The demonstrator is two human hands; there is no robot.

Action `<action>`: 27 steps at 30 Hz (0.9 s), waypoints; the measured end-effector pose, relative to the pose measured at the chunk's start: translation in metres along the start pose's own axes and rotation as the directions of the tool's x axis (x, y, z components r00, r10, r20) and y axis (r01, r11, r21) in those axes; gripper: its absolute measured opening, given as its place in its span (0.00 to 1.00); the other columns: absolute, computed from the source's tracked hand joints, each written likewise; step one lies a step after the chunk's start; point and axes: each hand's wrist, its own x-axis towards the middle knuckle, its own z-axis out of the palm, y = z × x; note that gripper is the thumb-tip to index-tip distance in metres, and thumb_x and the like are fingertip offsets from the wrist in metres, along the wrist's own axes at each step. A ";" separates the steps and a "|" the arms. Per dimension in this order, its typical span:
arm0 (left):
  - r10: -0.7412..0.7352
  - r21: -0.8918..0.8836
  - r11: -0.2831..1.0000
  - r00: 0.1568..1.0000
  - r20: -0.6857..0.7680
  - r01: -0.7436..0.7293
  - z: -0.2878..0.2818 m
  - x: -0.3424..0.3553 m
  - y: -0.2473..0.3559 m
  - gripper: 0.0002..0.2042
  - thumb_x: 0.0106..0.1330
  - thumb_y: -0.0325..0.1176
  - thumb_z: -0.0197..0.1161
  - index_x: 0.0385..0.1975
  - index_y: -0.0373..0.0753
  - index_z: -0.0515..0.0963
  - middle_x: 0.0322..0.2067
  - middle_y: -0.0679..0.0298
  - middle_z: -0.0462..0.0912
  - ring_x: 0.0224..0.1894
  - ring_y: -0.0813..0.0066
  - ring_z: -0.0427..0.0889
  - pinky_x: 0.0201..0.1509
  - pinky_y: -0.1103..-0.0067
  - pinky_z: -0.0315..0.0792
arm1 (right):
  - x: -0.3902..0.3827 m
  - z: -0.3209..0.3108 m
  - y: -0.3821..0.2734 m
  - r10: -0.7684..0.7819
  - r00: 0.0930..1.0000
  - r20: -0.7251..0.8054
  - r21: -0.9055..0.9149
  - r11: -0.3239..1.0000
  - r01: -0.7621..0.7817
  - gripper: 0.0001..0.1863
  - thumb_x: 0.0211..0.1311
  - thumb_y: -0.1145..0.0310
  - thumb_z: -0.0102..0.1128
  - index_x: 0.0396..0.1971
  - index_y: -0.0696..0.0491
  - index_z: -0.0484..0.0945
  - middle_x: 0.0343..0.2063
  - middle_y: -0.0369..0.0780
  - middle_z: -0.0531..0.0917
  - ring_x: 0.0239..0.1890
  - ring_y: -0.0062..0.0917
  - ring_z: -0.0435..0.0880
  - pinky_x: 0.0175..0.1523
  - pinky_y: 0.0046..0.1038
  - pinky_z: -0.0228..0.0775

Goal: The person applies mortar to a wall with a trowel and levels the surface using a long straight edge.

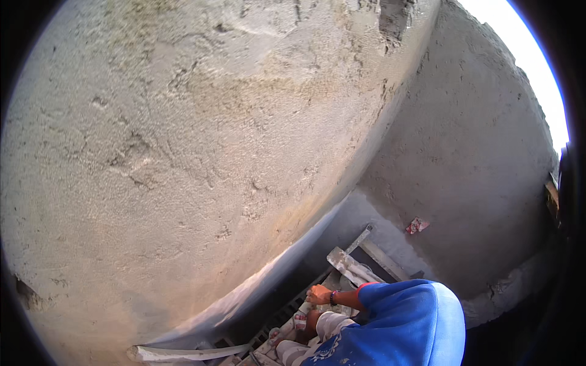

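Note:
My right hand (318, 295) is low in the view, below the rough plaster wall. Its fingers look curled in, but whatever they hold, if anything, is too small and hidden to name. A dark bracelet (334, 297) circles the wrist, and a blue sleeve (390, 299) with a red cuff covers the upper arm. Just below the hand is a bent knee (313, 318). Beyond the hand lies a pale, plaster-splashed board (354, 266). My left hand does not show.
A large rough grey wall (183, 152) fills the left and meets a smoother wall (464, 152) at a corner. A red-and-white scrap (418, 226) is at the right wall. A long pale strip (189, 354) lies at the bottom, and a beam (384, 259) lies beside the board.

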 end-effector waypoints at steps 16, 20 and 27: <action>0.812 -0.102 0.366 0.264 0.520 -0.925 0.019 -0.227 0.435 0.23 0.60 0.28 0.62 0.56 0.29 0.72 0.45 0.46 0.83 0.47 0.57 0.83 0.55 0.68 0.73 | -0.102 0.047 0.091 0.465 0.843 -0.271 0.330 0.867 -0.372 0.17 0.53 0.59 0.57 0.27 0.60 0.83 0.28 0.55 0.84 0.35 0.51 0.84 0.42 0.46 0.77; 0.902 -0.229 0.065 -0.041 0.429 -0.971 0.001 -0.326 0.526 0.21 0.59 0.25 0.61 0.55 0.29 0.73 0.46 0.47 0.83 0.50 0.55 0.82 0.59 0.67 0.71 | -0.128 0.054 0.090 0.630 0.694 -0.348 0.519 0.746 -0.416 0.14 0.51 0.62 0.58 0.21 0.59 0.82 0.21 0.52 0.83 0.29 0.47 0.84 0.36 0.44 0.77; 0.740 -0.268 -0.641 -0.672 0.033 -0.719 -0.032 -0.424 0.625 0.20 0.60 0.28 0.58 0.54 0.37 0.71 0.52 0.48 0.77 0.58 0.39 0.73 0.62 0.47 0.63 | -0.201 0.149 0.119 0.880 0.463 0.102 0.927 0.085 -0.366 0.15 0.46 0.60 0.64 0.17 0.58 0.82 0.21 0.48 0.84 0.29 0.37 0.87 0.36 0.39 0.79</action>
